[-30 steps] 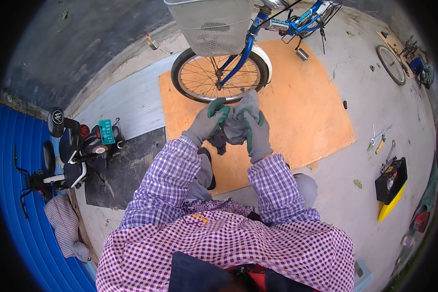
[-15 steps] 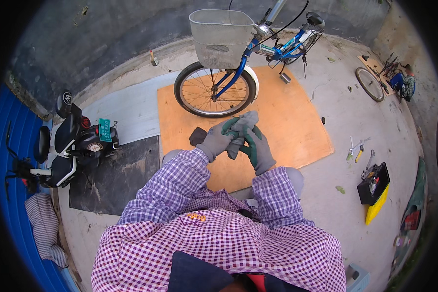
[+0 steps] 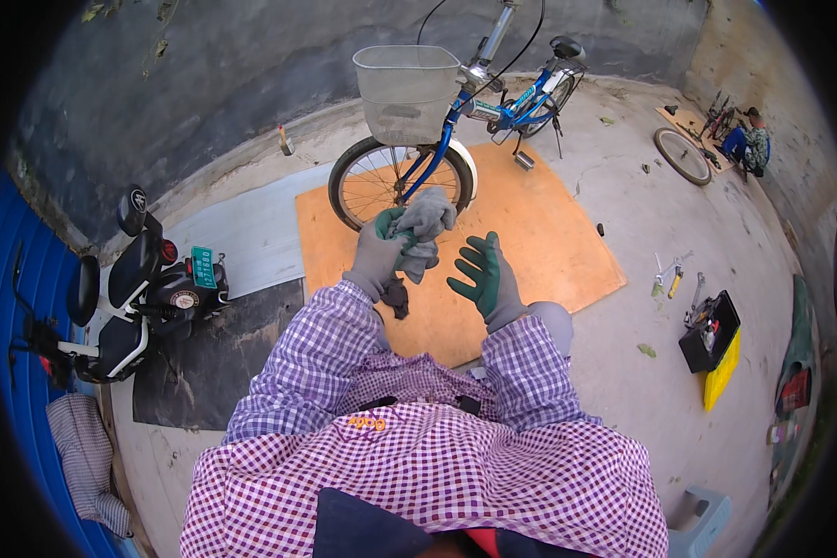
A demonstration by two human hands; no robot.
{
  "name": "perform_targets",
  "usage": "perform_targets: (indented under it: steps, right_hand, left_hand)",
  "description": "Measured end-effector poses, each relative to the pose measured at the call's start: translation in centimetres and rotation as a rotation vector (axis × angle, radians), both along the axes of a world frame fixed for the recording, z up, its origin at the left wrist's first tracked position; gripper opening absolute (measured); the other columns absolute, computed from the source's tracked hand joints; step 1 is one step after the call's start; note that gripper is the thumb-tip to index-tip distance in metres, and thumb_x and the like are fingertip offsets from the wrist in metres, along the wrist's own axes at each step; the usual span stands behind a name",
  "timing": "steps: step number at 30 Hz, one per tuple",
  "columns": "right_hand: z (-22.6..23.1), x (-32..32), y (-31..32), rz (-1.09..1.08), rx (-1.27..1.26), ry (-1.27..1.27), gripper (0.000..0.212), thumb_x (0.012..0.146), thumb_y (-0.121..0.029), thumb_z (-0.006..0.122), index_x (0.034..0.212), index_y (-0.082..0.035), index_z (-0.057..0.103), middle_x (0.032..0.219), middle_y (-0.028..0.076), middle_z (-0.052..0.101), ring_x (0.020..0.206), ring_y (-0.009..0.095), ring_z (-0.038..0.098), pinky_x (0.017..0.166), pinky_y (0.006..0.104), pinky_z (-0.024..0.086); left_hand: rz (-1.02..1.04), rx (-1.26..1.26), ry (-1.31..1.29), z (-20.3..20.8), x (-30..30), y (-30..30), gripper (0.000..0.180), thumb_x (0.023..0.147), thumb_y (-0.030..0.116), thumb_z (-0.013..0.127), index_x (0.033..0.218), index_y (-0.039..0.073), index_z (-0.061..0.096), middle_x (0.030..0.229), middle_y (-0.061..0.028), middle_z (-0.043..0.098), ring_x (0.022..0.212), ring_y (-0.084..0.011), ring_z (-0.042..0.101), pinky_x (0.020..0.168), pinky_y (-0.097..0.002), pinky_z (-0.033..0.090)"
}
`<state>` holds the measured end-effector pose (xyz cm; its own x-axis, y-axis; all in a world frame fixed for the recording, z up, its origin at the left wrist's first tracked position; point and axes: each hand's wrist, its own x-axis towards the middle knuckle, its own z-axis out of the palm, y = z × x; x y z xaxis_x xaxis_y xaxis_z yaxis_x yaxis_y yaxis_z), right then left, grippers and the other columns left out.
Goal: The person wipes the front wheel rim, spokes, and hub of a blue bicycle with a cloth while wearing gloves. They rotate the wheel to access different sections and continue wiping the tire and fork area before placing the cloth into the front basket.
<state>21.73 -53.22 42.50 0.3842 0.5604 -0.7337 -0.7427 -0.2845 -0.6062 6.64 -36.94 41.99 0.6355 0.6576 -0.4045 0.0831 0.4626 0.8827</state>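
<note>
My left hand (image 3: 378,253), in a grey and green work glove, is closed around a crumpled grey cloth (image 3: 426,223). The cloth bunches up above the fingers and hangs down on their right. To its right, my right hand (image 3: 485,277), gloved the same way, is held up with fingers spread and nothing in it. A blue bicycle (image 3: 430,167) with a pale mesh basket (image 3: 406,93) stands just beyond both hands, its front wheel partly behind the cloth. Below my left hand, a dark rag (image 3: 396,299) lies over the orange board (image 3: 549,251).
On the right are a black toolbox (image 3: 712,333) with a yellow lid (image 3: 722,372) and several loose wrenches (image 3: 665,272). A parked scooter (image 3: 144,288) stands left, by a black mat (image 3: 223,353). Far right, a person (image 3: 750,147) crouches beside a loose wheel (image 3: 683,155).
My hands were together on the cloth; now they are apart. The right hand has let go and opened, while the left keeps the cloth and has moved left.
</note>
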Motion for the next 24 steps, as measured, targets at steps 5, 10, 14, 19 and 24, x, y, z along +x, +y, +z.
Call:
perform_targets:
  steps: [5,10,14,19,24]
  right_hand:
    - [-1.0,1.0,1.2,0.026,0.061,0.147,0.079,0.097,-0.066,0.049,0.149,-0.009,0.037,0.142,0.017,0.045,0.127,0.035,0.052,0.096,0.0557,0.052]
    - [-3.2,3.8,1.2,-0.066,0.174,0.179,0.055,0.103,-0.040,0.054,0.145,-0.008,0.041,0.136,0.015,0.051,0.118,0.032,0.060,0.093,0.0507,0.057]
    - [-4.4,6.4,1.0,-0.098,0.137,0.085,0.040,0.102,-0.019,0.054,0.138,-0.002,0.048,0.124,0.015,0.061,0.109,0.030,0.066,0.090,0.0456,0.059]
    - [-3.7,8.0,1.1,-0.217,0.108,0.019,0.039,0.103,-0.024,0.054,0.136,-0.004,0.051,0.129,0.013,0.059,0.114,0.029,0.063,0.092,0.0452,0.058]
    - [-4.7,11.6,2.2,-0.151,0.333,-0.011,0.049,0.102,-0.026,0.058,0.144,-0.005,0.046,0.140,0.011,0.054,0.120,0.027,0.060,0.097,0.0435,0.055]
  left_hand:
    - [-0.187,0.018,-0.056,-0.4,3.0,0.0,0.046,0.085,0.004,0.066,0.129,-0.002,0.057,0.120,-0.0106,0.065,0.107,-0.0183,0.063,0.094,-0.0313,0.051]
    - [-0.329,0.351,0.193,-2.4,5.5,0.5,0.041,0.079,0.006,0.070,0.119,-0.001,0.062,0.111,-0.0121,0.068,0.101,-0.0186,0.065,0.091,-0.0323,0.052]
    - [-0.324,0.374,0.267,-3.0,7.7,1.2,0.037,0.078,0.003,0.069,0.115,-0.002,0.062,0.107,-0.0113,0.070,0.097,-0.0182,0.066,0.088,-0.0326,0.053]
    - [-0.153,0.191,0.144,-2.6,9.3,1.6,0.045,0.080,0.001,0.068,0.125,-0.002,0.059,0.117,-0.0114,0.067,0.107,-0.0197,0.065,0.095,-0.0334,0.053]
    - [-0.262,0.152,-0.047,-3.9,13.9,0.8,0.061,0.082,0.000,0.068,0.140,0.000,0.050,0.129,-0.0128,0.062,0.111,-0.0199,0.064,0.095,-0.0326,0.053]
